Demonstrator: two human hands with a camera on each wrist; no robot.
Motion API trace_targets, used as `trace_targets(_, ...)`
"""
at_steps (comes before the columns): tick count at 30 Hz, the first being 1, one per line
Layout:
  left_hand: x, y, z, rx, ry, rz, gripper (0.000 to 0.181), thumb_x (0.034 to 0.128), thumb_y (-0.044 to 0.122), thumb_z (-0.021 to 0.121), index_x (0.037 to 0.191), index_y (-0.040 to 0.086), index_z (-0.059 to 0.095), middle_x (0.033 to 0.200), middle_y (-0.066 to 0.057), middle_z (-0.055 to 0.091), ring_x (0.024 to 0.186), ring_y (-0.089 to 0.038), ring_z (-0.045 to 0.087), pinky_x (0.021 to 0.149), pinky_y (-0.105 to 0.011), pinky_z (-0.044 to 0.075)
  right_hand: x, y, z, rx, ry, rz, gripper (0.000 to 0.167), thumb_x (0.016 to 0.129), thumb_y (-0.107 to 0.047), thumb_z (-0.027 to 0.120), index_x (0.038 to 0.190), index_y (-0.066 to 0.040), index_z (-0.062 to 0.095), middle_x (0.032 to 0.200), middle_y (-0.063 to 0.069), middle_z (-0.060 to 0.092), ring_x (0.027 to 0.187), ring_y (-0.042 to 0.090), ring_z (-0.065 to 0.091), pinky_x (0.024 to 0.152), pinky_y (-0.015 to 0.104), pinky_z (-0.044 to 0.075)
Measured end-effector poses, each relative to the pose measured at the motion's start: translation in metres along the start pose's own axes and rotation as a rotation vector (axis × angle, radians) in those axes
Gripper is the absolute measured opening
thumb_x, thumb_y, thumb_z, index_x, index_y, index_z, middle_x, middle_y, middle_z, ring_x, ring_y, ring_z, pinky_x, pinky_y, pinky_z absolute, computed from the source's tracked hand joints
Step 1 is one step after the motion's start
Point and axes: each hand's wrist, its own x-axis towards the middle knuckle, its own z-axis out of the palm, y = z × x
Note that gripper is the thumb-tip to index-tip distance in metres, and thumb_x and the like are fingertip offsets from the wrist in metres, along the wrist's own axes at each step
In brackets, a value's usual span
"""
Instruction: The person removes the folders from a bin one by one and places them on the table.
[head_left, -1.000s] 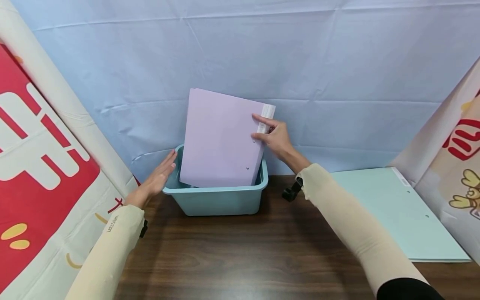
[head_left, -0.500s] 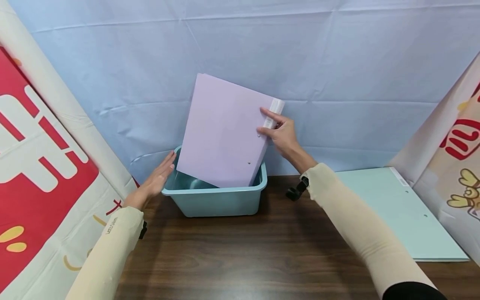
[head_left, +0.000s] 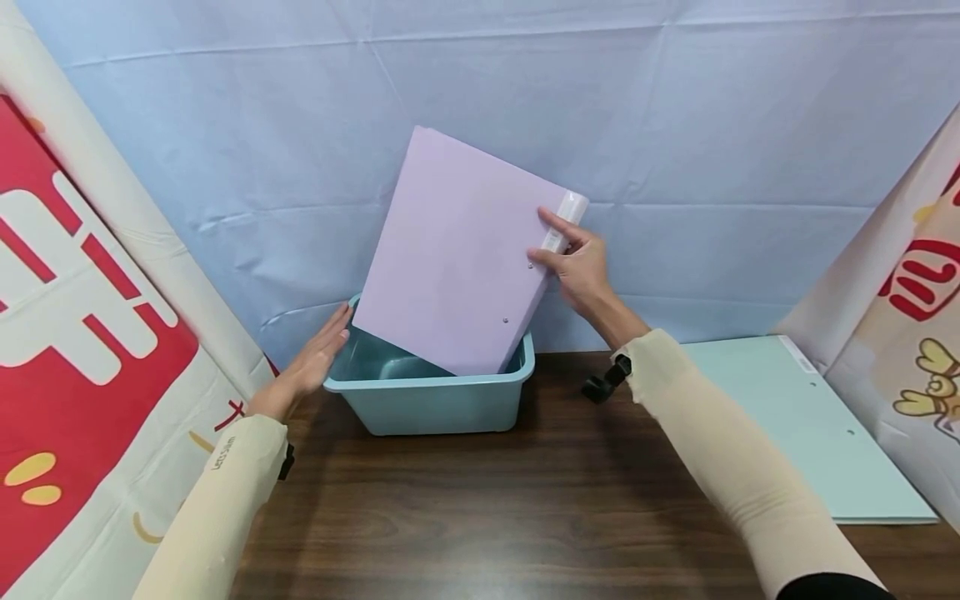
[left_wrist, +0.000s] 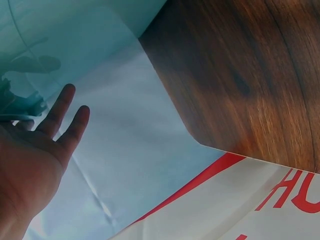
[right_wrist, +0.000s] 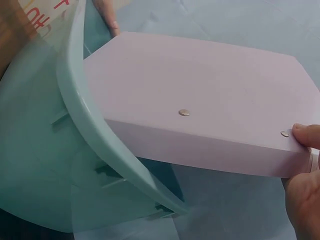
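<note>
A lilac ring binder [head_left: 457,250] stands tilted in a teal plastic basin [head_left: 435,410], its lower corner below the basin's rim. My right hand [head_left: 581,262] grips the binder by its spine, near the white label, with thumb and fingers on the front cover. In the right wrist view the binder [right_wrist: 200,85] shows two metal rivets beside its spine, and the thumb presses close to one. My left hand [head_left: 311,358] lies with straight fingers along the basin's left side. Its fingers spread apart in the left wrist view, where that hand [left_wrist: 35,165] is beside the basin wall.
A mint green binder [head_left: 810,425] lies flat on the dark wooden table [head_left: 450,517] at the right. Behind the basin hangs a pale blue cloth [head_left: 480,92]. Printed red and white cloth [head_left: 82,350] bounds the left side, and another printed cloth [head_left: 922,333] the right.
My right hand has moved up and to the right, raising the lilac binder and tilting it further. More of the basin's inside shows. The left hand has stayed at the basin's side.
</note>
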Motion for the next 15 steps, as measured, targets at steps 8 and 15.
trace_targets(8, -0.0011, 0.0012, -0.0010, -0.004, -0.004, -0.017, 0.062, 0.1171, 0.037, 0.025, 0.171, 0.012, 0.007, 0.179, -0.009, -0.005, 0.163, -0.042, -0.002, 0.126, -0.070, 0.002, -0.0025, -0.0049, -0.0042, 0.038, -0.004, 0.014, 0.069, 0.086, 0.021, 0.075, 0.146, -0.011, 0.065, 0.162, 0.010, 0.049, 0.141, 0.030, 0.053, 0.115, 0.049, 0.046)
trace_targets(15, -0.0024, 0.0016, -0.0012, 0.004, 0.005, -0.017, 0.061, 0.1172, 0.037, 0.025, 0.171, 0.012, 0.008, 0.179, -0.009, -0.003, 0.163, -0.042, -0.001, 0.126, -0.069, 0.004, -0.0042, -0.0069, -0.0078, 0.048, -0.008, -0.003, 0.068, 0.087, 0.018, 0.076, 0.147, -0.011, 0.064, 0.166, 0.009, 0.043, 0.145, 0.030, 0.049, 0.118, 0.053, 0.042)
